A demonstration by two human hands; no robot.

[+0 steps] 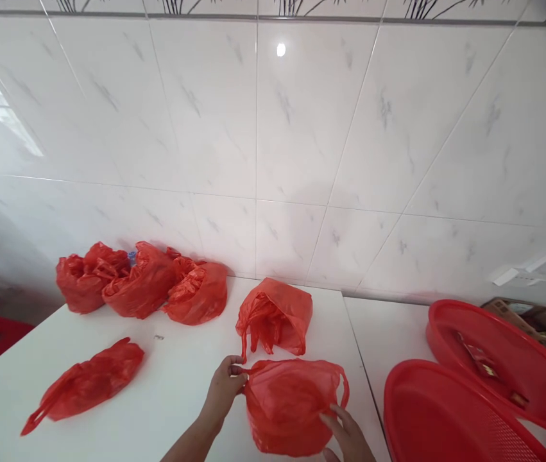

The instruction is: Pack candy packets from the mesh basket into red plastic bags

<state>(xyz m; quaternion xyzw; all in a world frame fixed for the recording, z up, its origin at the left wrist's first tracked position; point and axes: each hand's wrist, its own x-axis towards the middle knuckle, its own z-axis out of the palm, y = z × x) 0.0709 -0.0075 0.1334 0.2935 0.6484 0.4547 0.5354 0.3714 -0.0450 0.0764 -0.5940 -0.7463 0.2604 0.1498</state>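
A red plastic bag [287,404] lies on the white table [176,391] right in front of me. My left hand [224,388] pinches the bag's left handle, fingers closed on it. My right hand [347,433] rests on the bag's lower right side, fingers spread and lying flat against the plastic. Just behind it sits another red bag [275,314], bunched up with its handles hanging down.
Three filled red bags [142,282] stand in a row against the tiled wall at the back left. One flatter red bag [85,385] lies at the front left. Two red plastic trays [450,417] overlap on the right; a red chair shows at the far left.
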